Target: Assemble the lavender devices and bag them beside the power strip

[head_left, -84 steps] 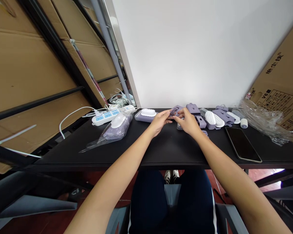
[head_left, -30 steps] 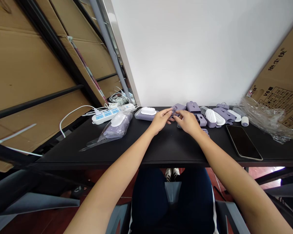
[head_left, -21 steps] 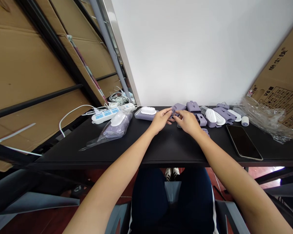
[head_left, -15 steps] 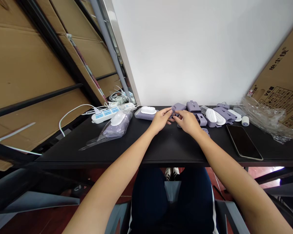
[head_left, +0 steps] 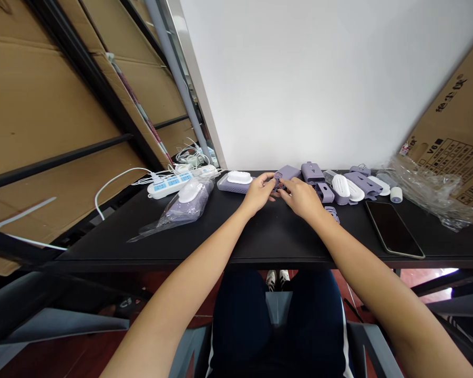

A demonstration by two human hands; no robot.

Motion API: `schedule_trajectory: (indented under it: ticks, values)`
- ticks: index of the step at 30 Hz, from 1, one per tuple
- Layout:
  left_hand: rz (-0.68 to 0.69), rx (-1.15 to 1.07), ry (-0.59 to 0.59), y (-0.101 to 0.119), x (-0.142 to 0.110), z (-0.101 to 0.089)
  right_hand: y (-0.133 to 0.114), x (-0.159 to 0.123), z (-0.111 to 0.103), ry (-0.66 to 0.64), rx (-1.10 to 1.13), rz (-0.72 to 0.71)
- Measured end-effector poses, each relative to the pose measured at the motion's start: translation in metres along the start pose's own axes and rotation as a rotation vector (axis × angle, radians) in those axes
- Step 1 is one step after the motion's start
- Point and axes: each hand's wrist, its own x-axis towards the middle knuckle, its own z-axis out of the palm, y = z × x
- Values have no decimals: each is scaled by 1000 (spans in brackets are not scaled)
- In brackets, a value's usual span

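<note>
The person's left hand (head_left: 257,193) and right hand (head_left: 301,198) come together near the far edge of a black surface (head_left: 236,236). The fingers (head_left: 270,181) of both hands are curled and closed in around a small lilac plastic part (head_left: 278,184), gripping it between their tips; much of the part is hidden, so its exact shape is hard to tell. A larger lilac plastic housing (head_left: 288,172) lies just behind the fingertips, and a second lilac housing (head_left: 312,173) sits just beyond the right hand. Farther right lie white oval covers (head_left: 341,185), more lilac pieces (head_left: 362,184), a small white roll (head_left: 396,195) and a black smartphone (head_left: 394,229). Crumpled clear plastic film (head_left: 429,191) rests at the far right, below a tilted cardboard box (head_left: 449,131). To the left of the hands sits a lilac device with a white top (head_left: 234,184), then a similar device inside a clear plastic bag (head_left: 185,206). Beyond them, a white power strip with blue sockets (head_left: 167,186) lies on the surface, with white cables (head_left: 189,156) bunched behind it.
</note>
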Motion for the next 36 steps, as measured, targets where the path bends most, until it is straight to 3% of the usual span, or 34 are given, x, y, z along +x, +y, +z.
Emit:
schedule_trajectory:
  ticks: [18, 26, 36]
  values:
    - [-9, -40, -12, -2, 0, -2, -5, -2, -2, 14, -66, 11]
    - [12, -16, -10, 1, -1, -1, -5, 0, -2, 72, 74, 50]
    - [28, -47, -119, -1, -1, 3, 5, 3, 0, 89, 151, 89]
